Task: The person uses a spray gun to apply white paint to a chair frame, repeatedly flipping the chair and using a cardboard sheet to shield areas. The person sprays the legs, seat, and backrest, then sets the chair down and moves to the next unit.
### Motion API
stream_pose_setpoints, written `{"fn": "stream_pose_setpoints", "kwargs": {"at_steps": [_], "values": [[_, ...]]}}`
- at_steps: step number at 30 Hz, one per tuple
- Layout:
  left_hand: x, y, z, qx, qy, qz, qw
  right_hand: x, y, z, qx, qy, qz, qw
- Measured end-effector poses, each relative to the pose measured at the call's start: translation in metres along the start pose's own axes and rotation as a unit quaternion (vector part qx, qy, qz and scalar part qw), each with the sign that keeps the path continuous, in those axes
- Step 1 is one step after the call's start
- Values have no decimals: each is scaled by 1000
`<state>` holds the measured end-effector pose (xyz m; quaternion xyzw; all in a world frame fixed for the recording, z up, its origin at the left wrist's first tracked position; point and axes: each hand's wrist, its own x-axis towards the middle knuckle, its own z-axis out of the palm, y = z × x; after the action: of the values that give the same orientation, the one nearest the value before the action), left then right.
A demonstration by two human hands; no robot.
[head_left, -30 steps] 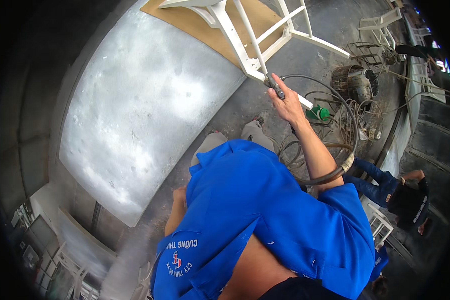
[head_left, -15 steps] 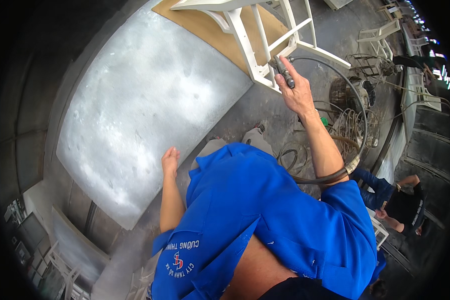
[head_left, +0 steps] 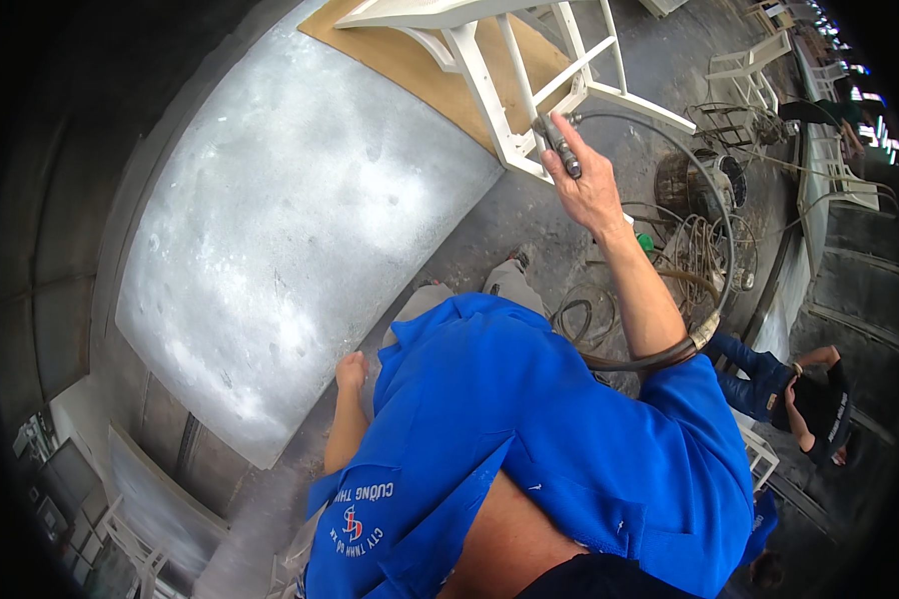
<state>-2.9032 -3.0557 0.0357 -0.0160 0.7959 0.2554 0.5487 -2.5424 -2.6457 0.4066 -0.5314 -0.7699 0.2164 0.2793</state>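
Note:
My right hand (head_left: 587, 185) is closed around a metal spray gun (head_left: 559, 146), held close beside the leg of a white wooden chair (head_left: 476, 88). A hose (head_left: 704, 175) curves from the spray gun and passes round by my right elbow. The chair is at the top of the view, over a brown board (head_left: 405, 72), and part of it is cut off. Down at my left side, my left hand (head_left: 351, 370) is curled with nothing visible in it, near the edge of a large grey, white-dusted panel (head_left: 270, 220).
Right of me stand a paint-crusted bucket (head_left: 681, 187) and a tangle of hoses (head_left: 697, 255) on the floor. More white chairs (head_left: 749, 68) are farther off. A person in a dark shirt (head_left: 814, 404) is at the right. Another panel (head_left: 160, 479) stands at lower left.
My left hand has dropped back toward my body, and its fingers have curled in. My right hand has shifted slightly left with the spray gun. The person at the right has moved an arm.

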Motion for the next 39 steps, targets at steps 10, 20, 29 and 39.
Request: {"fn": "stream_pose_setpoints", "kwargs": {"at_steps": [10,20,29,39], "values": [[-23,67,6,57,-2,49,997,-65,62,16,-32,-75,97,992],[-39,90,7,40,15,54,998,-44,-2,-10,52,-5,6,999],[-37,54,6,34,10,28,999,-22,-23,-27,106,22,-3,994],[-48,32,3,23,13,6,1000,-86,34,-11,49,-92,212,972]]}}
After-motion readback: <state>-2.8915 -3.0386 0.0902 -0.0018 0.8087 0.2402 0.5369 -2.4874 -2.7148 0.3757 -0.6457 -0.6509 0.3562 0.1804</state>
